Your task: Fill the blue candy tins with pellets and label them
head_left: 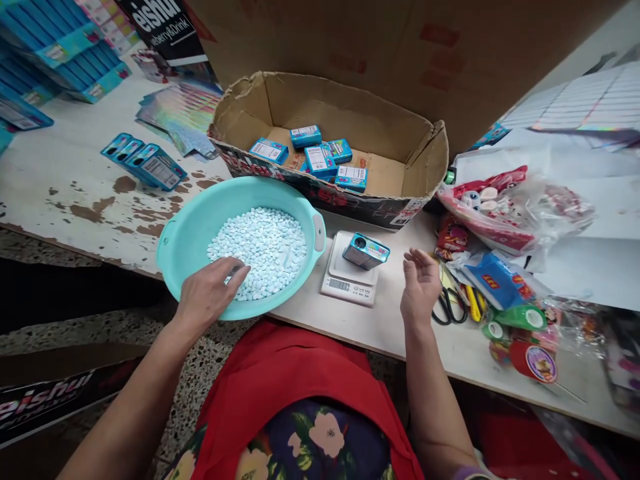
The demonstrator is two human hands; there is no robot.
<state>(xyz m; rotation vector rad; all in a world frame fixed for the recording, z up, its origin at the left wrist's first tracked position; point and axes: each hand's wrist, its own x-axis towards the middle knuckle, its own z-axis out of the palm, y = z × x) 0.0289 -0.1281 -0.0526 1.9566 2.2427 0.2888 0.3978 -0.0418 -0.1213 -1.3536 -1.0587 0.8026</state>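
Note:
A turquoise basin [180, 233] holds a heap of small pale tablets [265, 247]. My left hand [213, 288] is over the basin's near left part, thumb and fingers curved toward each other; whatever may be between the fingertips is too small to name. On a white digital scale [350, 288] stands a blue box [366, 251] with a dark round hole in its top. To the right of the scale my right hand [421, 280] is raised with its fingers loosely apart, holding nothing and not touching the box.
Behind the basin and scale is an open cardboard box [420, 163] with several blue boxes inside. More blue boxes [145, 162] stand at the left. Scissors [450, 305], tape rolls [525, 318] and a plastic bag of small items [500, 203] lie at the right.

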